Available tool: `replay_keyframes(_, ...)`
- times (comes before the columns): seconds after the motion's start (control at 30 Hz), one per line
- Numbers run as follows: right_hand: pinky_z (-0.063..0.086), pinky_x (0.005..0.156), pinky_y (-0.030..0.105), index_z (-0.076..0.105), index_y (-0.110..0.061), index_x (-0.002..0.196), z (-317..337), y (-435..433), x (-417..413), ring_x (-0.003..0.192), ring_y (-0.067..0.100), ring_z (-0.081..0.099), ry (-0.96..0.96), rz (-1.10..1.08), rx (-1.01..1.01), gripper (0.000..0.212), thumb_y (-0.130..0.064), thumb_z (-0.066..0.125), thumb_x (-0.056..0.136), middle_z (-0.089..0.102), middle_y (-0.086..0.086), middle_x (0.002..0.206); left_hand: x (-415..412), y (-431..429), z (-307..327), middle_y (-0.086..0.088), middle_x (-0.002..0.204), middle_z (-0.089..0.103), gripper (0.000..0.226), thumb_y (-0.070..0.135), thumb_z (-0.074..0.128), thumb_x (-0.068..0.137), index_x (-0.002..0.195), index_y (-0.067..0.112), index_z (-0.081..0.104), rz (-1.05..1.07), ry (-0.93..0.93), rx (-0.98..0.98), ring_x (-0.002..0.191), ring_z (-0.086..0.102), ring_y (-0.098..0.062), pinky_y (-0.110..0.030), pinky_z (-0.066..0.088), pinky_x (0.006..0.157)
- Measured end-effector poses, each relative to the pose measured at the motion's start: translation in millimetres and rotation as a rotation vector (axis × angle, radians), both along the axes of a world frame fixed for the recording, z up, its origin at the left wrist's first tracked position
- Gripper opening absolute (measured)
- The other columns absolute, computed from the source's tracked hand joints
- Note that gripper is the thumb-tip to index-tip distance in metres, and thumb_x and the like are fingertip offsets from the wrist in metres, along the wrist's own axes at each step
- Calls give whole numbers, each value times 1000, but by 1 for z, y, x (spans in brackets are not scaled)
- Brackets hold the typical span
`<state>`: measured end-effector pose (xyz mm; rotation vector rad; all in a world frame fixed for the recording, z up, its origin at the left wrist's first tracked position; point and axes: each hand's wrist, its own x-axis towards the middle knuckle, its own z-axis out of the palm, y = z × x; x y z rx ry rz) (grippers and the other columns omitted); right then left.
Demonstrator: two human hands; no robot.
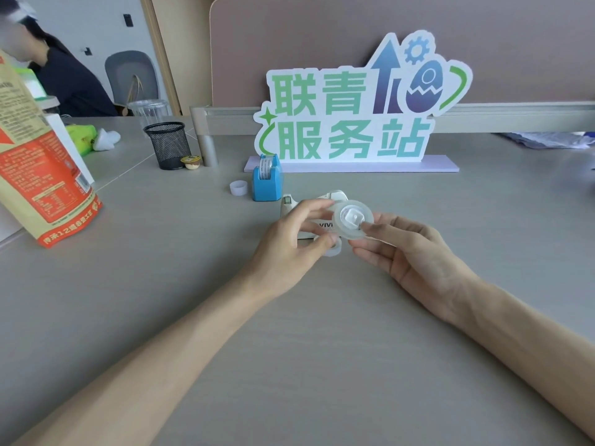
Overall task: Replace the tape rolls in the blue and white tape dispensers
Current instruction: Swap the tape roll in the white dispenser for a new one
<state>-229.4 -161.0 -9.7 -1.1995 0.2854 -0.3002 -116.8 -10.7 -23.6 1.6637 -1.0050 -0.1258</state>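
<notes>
Centre frame, refilling the white dispenser [288,203]: left hand [289,243] and right hand [415,255] both pinch the tape roll [352,220] before it, blue dispenser [266,185] already loaded; next, probably, seat hub squarely in cradle.

Translucent plastic tape roll [353,219], matt desk [289,349] (smooth)

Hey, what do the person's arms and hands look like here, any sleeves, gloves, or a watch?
The left hand and right hand are bare: no gloves, and no rings show. The left forearm and right forearm are uncovered as far as the frame's edge, with no sleeves, watch or bracelet in view.
</notes>
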Motion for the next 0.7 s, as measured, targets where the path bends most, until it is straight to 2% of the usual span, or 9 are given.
replay_keyframes(0.07,58,74,22,66,-3,111,0,1,-1,88,18,75,-11,18,5,25,-8,66,86,76,13,98,-3,1,1,18,120,62,49,19,72,83,126,31,55,-7,-51,56,101,59,0,-27,55,83)
replay_keyframes(0.17,59,80,25,64,-1,116,1,1,-1,93,21,74,-18,44,0,30,-7,64,87,75,17,105,-6,1,2,20,123,59,62,31,81,72,127,32,54,5,-78,82,104,56,-1,-26,54,80)
replay_keyframes(0.27,58,84,25,65,-2,117,1,1,-2,102,24,72,-4,83,-44,30,-11,64,88,74,18,109,-3,1,2,23,115,62,48,34,82,70,114,30,63,92,-133,49,96,56,-3,-25,52,79)
replay_keyframes(0.33,58,81,23,66,-3,117,1,1,-1,105,23,71,9,87,-63,32,-14,65,87,73,16,111,-1,1,3,21,104,66,37,34,81,71,105,29,69,155,-168,30,88,57,-4,-21,48,74)
replay_keyframes(0.4,57,77,22,66,-2,117,2,1,-1,99,20,73,15,71,-55,35,-14,67,84,74,15,108,1,2,3,20,100,66,34,34,80,72,105,28,71,165,-210,26,84,57,-5,-16,44,70)
replay_keyframes(0.5,57,72,21,67,-2,113,3,2,-1,91,17,74,16,50,-34,30,-12,65,85,76,11,99,2,2,1,16,98,67,31,35,77,75,104,25,72,193,-263,9,83,56,-7,-17,42,68)
replay_keyframes(0.6,57,71,20,68,-5,110,3,2,-2,90,17,74,16,49,-31,26,-11,65,85,77,10,96,2,3,2,16,87,65,20,31,78,75,92,25,70,237,-318,-34,79,55,-9,-17,39,65)
replay_keyframes(0.7,57,71,20,70,-8,101,2,2,-2,89,16,75,12,40,-34,18,-11,65,84,77,8,95,0,4,4,16,79,63,8,20,75,80,84,20,68,188,-326,-69,72,55,-11,-17,37,61)
